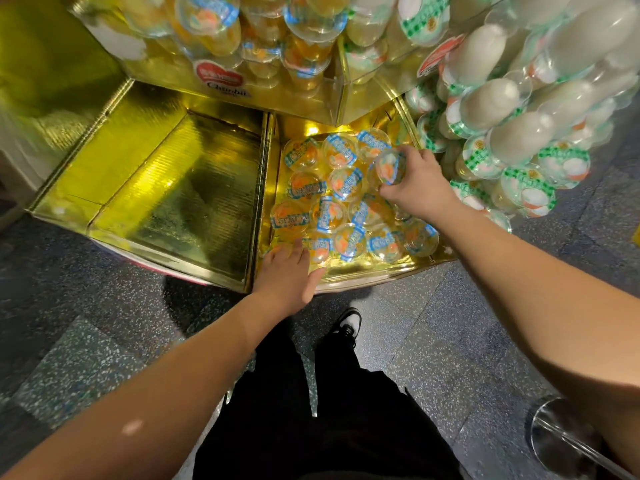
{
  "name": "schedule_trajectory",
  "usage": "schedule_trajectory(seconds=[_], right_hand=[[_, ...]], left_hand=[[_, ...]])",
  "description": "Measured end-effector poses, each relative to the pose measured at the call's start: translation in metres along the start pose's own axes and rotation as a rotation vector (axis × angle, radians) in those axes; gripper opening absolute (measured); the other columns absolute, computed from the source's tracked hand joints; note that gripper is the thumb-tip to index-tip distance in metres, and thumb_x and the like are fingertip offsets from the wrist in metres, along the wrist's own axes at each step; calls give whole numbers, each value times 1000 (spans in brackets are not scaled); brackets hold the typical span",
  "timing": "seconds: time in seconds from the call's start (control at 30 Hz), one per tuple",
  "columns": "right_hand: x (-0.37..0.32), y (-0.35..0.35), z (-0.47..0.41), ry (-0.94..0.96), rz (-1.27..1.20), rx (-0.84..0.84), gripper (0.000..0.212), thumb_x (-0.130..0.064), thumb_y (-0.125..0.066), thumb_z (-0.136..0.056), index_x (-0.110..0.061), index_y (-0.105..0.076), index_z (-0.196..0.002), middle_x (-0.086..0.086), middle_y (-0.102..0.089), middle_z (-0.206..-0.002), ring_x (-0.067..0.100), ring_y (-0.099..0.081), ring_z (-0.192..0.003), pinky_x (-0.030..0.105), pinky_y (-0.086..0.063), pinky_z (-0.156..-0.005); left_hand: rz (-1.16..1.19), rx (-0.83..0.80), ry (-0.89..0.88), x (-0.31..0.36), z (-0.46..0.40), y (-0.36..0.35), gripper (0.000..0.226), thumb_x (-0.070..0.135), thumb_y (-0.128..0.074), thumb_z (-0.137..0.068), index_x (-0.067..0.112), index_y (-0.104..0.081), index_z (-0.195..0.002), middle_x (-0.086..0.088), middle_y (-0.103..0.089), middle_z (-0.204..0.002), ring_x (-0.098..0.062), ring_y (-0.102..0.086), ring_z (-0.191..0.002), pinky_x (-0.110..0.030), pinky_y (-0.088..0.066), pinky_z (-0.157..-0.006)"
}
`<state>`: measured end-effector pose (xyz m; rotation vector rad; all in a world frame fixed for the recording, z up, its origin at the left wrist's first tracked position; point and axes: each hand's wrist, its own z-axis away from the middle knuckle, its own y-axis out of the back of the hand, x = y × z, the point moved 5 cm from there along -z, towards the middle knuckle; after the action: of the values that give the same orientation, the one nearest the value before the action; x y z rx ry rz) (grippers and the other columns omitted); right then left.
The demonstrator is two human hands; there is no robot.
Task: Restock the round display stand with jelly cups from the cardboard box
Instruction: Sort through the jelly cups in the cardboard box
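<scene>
The gold round display stand (349, 275) has wedge compartments at floor level. The middle compartment holds several orange jelly cups (329, 213) with blue-banded lids, lying in a loose layer. My right hand (420, 187) grips one such jelly cup (390, 167) at the compartment's far right side, just above the others. My left hand (285, 275) rests with straight fingers on the compartment's front edge, fingertips touching the nearest cups. The cardboard box is out of sight.
The left compartment (180, 188) shows only its gold lining. White jelly cups with green lids (512, 157) fill the right side of the stand. More orange cups (263, 36) are stacked on the upper tier. My legs and a shoe (346, 323) stand on speckled floor; a metal post base (554, 431) sits bottom right.
</scene>
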<state>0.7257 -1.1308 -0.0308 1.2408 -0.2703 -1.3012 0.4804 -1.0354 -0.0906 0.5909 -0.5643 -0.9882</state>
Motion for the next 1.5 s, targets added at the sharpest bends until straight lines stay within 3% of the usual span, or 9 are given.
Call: schedule_trajectory(seconds=[0.13, 0.27, 0.37, 0.83, 1.0, 1.1, 1.2, 1.33, 1.5], right_hand=[[-12, 2, -31, -56, -77, 156, 80, -31, -72, -81, -11, -33, -149, 19, -38, -139, 36, -35, -135, 37, -32, -109], [-24, 2, -52, -55, -71, 271, 74, -28, -71, -81, -5, -38, -143, 21, -41, -136, 39, -39, -130, 41, -35, -108], [-28, -4, -56, -27, -52, 335, 70, -24, -71, -82, -5, -40, -142, 19, -42, -135, 36, -40, -128, 40, -38, -104], [-15, -32, -46, 60, -90, 404, 37, -19, -68, -91, 0, -50, -117, 18, -35, -146, 36, -57, -111, 35, -47, -82], [-17, -31, -50, 58, -86, 385, 37, -20, -69, -92, -1, -49, -117, 18, -32, -149, 36, -56, -114, 35, -47, -88], [-16, -26, -41, 49, -47, 330, 41, -19, -70, -90, -4, -48, -122, 19, -25, -153, 38, -48, -127, 41, -48, -97], [-18, -8, -18, 35, -75, 352, 47, -17, -68, -88, -6, -49, -130, 18, -28, -150, 37, -41, -132, 40, -43, -103], [-43, 16, 16, 99, -139, 309, 41, -17, -62, -89, -5, -52, -127, 16, -46, -132, 32, -55, -112, 36, -42, -93], [-156, 20, 42, 327, -70, 64, 20, -21, -57, -94, -13, -63, -111, 7, -65, -108, 26, -62, -95, 32, -42, -75]], left_hand=[[64, -28, -20, -4, 1, -5, 65, 51, -15, -105, 14, -10, -159, -8, 5, -166, -33, -1, -152, -49, -2, -121], [122, 119, -59, -9, -2, -2, 58, 47, -18, -105, 15, -43, -147, -10, -21, -163, -31, -20, -148, -45, -18, -121], [77, 153, -67, -11, 2, -4, 66, 52, -13, -103, 13, -52, -140, -11, -34, -158, -28, -26, -146, -40, -20, -120], [-44, 134, -52, -13, -1, 9, 49, 35, -28, -107, 11, -33, -150, -9, -27, -160, -26, -23, -147, -36, -22, -119], [-1, 120, -56, -16, -3, 5, 49, 33, -31, -107, 11, -32, -152, -8, -23, -162, -24, -19, -148, -35, -18, -120], [140, 126, -67, -17, 2, 11, 47, 30, -35, -107, 9, -38, -149, -8, -27, -160, -22, -23, -148, -32, -18, -119], [366, 180, -67, -20, 20, 28, 39, 27, -43, -104, 12, -52, -139, -5, -47, -147, -22, -44, -134, -32, -36, -108], [691, 359, 71, -49, 66, 67, 28, 25, -53, -101, 14, -65, -124, -4, -64, -125, -16, -57, -107, -22, -38, -83], [866, 581, 253, -137, 134, 113, 26, 28, -53, -101, 14, -66, -120, -2, -64, -108, -20, -58, -102, -30, -42, -85]])
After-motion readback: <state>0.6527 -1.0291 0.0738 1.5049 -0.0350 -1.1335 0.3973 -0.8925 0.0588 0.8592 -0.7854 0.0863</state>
